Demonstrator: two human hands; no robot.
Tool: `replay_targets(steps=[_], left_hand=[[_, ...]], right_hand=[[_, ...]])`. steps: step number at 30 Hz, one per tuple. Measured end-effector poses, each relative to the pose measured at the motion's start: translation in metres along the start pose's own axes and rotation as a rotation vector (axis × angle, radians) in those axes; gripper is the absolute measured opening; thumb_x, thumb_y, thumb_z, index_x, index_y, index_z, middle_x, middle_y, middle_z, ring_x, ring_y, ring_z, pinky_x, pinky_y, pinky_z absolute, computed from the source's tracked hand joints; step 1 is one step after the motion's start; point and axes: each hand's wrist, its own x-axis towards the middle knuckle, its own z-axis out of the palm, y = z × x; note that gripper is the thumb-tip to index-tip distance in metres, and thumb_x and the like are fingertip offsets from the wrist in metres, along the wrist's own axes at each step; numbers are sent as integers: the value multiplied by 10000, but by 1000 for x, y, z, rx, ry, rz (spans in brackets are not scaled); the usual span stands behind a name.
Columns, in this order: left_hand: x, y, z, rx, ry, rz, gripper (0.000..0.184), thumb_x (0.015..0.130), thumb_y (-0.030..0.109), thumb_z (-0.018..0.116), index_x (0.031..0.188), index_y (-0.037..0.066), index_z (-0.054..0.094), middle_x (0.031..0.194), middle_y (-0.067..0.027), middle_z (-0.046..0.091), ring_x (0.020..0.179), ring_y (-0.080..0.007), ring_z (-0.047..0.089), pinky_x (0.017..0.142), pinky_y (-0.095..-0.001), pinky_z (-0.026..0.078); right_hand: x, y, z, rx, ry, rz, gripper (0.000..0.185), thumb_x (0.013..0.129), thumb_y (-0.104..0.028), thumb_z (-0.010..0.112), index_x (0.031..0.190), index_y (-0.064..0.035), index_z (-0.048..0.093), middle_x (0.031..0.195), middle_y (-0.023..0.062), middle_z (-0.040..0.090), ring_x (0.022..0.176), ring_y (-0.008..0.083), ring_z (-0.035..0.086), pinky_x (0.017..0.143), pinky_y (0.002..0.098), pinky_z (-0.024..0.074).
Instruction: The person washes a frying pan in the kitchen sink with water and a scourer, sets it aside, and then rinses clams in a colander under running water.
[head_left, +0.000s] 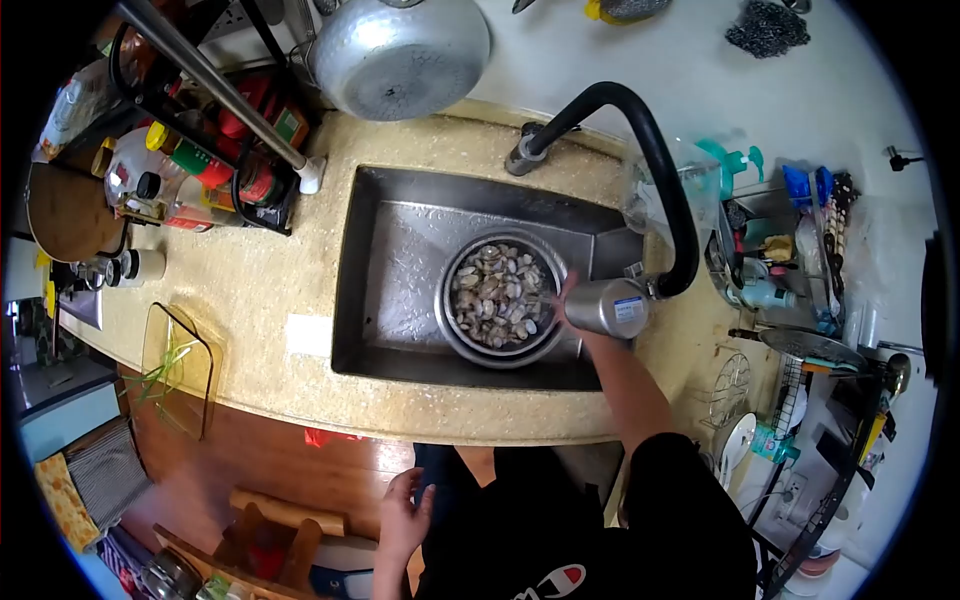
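A metal bowl [447,322] full of clams [497,295] stands in the steel sink [400,230]. My right hand [567,300] is at the bowl's right side, next to the silver head [610,307] of the black faucet [660,150]. The faucet head partly hides this hand, and its fingers are blurred, so its grip cannot be made out. My left hand [407,508] hangs in front of the counter's edge, near my body, with fingers apart and nothing in it.
A glass dish [205,385] with green stalks sits at the counter's left edge. Bottles [190,170] crowd a rack at the upper left. A large metal pan [400,60] is behind the sink. Utensils and a pan lid [810,345] are on the right.
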Motion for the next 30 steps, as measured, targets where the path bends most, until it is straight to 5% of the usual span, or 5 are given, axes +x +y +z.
replay_targets(steps=[5, 10, 15, 26, 30], left_hand=[[-2, -10, -5, -19, 46, -30, 301, 853, 81, 681, 1123, -24, 599, 1020, -203, 640, 862, -299, 654, 743, -361, 533], [-3, -12, -6, 12, 18, -32, 301, 851, 70, 677, 1126, -23, 597, 1004, -194, 641, 855, -290, 650, 723, -355, 528], [0, -2, -11, -38, 45, -77, 299, 851, 69, 678, 1123, -27, 598, 991, -188, 643, 850, -271, 654, 698, -337, 527], [3, -6, -12, -36, 39, -122, 299, 851, 82, 682, 1125, -10, 606, 1000, -186, 646, 850, -283, 649, 737, -358, 529], [4, -5, -11, 20, -14, -54, 298, 849, 72, 681, 1125, -11, 606, 1007, -186, 645, 860, -284, 651, 743, -357, 527]], right_hand=[[-24, -49, 3, -304, 375, -53, 378, 860, -276, 629, 1068, 5, 485, 784, 205, 631, 701, 366, 628, 654, 514, 489], [18, -21, -57, 167, -412, 255, 408, 822, -304, 663, 1046, 4, 517, 845, 220, 635, 735, 369, 639, 671, 514, 491], [-25, -49, -5, 142, 34, 303, 435, 820, -285, 672, 1095, 15, 517, 906, 223, 629, 758, 362, 643, 675, 490, 501], [-47, -65, 0, 256, 81, 309, 510, 815, -241, 691, 1202, 41, 517, 1042, 228, 616, 808, 346, 652, 684, 437, 523], [10, -27, -35, 287, -419, 353, 566, 814, -218, 687, 1260, 45, 457, 1032, 230, 627, 806, 345, 657, 611, 431, 525]])
